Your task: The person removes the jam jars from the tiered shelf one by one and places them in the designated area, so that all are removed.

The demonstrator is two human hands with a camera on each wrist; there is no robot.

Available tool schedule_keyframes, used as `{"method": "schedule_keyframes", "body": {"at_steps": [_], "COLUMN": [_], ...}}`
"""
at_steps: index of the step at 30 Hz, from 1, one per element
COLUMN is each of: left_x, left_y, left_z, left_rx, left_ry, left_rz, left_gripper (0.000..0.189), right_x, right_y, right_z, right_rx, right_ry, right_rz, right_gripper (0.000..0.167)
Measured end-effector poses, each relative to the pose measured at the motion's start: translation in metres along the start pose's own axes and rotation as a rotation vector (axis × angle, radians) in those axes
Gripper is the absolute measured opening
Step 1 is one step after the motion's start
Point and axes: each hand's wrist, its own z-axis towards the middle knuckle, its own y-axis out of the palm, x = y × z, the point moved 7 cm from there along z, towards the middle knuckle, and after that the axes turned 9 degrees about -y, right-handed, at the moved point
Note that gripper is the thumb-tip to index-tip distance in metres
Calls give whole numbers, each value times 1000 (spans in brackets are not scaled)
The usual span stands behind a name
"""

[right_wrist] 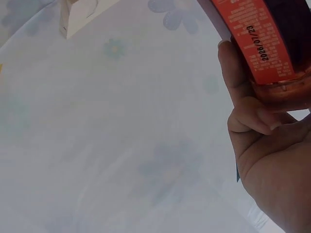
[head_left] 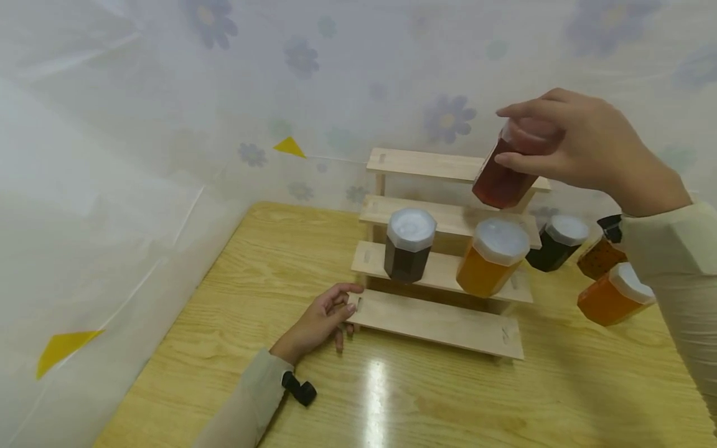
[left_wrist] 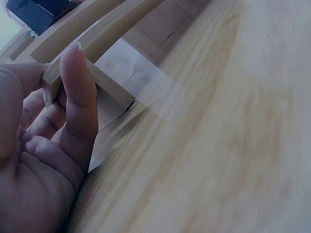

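currently, the person's right grip [head_left: 588,140] clasps a dark red, faceted see-through jar [head_left: 501,183], tilted, by the right part of the top shelf of a pale wooden four-tier rack [head_left: 437,314]. the left grip [head_left: 320,320] pinches the left end of the rack's lowest shelf. one shelf up stand a dark brown, white-lidded octagonal jar [head_left: 407,261] and an amber, white-lidded octagonal jar [head_left: 484,270], well apart, above the yellowish wood-grain counter [head_left: 437,404].

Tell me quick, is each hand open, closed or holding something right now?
Left hand: closed, gripping the wooden rack at its lowest shelf's left end.
Right hand: closed, holding a dark red jar.
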Motion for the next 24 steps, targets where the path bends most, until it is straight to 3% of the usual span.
{"method": "schedule_keyframes", "body": {"at_steps": [18,24], "left_x": [1,2], "left_y": [0,-1], "left_z": [0,0], "left_rx": [-9,-5], "left_ry": [4,1], "left_rz": [0,-5], "left_gripper": [41,41], "right_x": [21,28], "right_y": [-11,-9], "right_z": [-38,-51], "right_rx": [-20,5], "right_ry": [158,168], "right_rz": [-40,-19], "right_gripper": [56,53]}}
